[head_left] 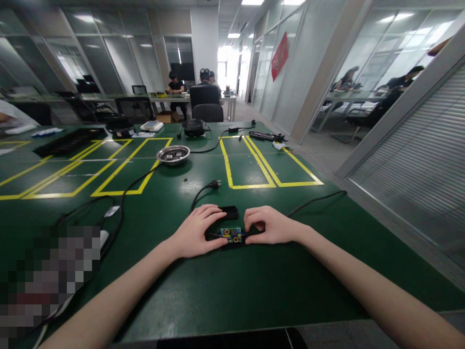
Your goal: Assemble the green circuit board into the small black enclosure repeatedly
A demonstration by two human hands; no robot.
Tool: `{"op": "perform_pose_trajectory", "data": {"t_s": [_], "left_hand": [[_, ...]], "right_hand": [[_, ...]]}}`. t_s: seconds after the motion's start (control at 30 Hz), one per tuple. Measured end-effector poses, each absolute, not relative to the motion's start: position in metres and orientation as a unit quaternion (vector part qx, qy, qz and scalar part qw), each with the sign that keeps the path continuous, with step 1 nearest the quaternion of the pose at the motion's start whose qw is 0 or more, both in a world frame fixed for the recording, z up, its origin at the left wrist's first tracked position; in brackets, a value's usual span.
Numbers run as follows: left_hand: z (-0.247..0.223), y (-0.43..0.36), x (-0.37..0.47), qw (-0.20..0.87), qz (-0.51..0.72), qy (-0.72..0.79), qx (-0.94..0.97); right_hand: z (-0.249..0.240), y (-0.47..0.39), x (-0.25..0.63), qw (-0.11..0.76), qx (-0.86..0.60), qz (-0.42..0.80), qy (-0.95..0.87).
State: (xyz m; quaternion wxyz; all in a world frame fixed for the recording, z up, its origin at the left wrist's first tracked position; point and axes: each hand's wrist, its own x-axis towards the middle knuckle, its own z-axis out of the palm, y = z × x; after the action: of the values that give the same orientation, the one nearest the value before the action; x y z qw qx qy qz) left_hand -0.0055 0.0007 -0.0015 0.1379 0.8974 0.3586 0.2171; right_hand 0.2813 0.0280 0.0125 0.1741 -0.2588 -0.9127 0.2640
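A small green circuit board (231,235) with copper coils lies on the dark table, with a black casing half partly visible beneath it. My left hand (196,231) is spread flat at its left side, the thumb touching the board's lower left edge. The fingertips reach the black plastic cover (230,212) lying just behind the board. At the board's right end, my right hand (271,225) has thumb and index finger curled around the black cable (316,198) where it meets the board. The palm side of that hand is hidden.
A plug (215,184) on a black cord lies beyond my hands. Farther off are a metal bowl (173,155) with small metal parts, yellow tape outlines (254,186), a black tripod-like item (267,136) and a black box (69,140). People sit at desks in the background.
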Motion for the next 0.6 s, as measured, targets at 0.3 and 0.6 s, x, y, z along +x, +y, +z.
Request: {"op": "perform_pose_trajectory", "data": {"t_s": [0.3, 0.6], "left_hand": [[-0.002, 0.003, -0.008, 0.146, 0.210, 0.360, 0.897], [0.000, 0.005, -0.013, 0.152, 0.210, 0.357, 0.897]], "right_hand": [[0.014, 0.026, 0.276, 0.228, -0.308, 0.386, -0.839], [0.001, 0.030, 0.270, 0.218, -0.337, 0.173, -0.899]]}}
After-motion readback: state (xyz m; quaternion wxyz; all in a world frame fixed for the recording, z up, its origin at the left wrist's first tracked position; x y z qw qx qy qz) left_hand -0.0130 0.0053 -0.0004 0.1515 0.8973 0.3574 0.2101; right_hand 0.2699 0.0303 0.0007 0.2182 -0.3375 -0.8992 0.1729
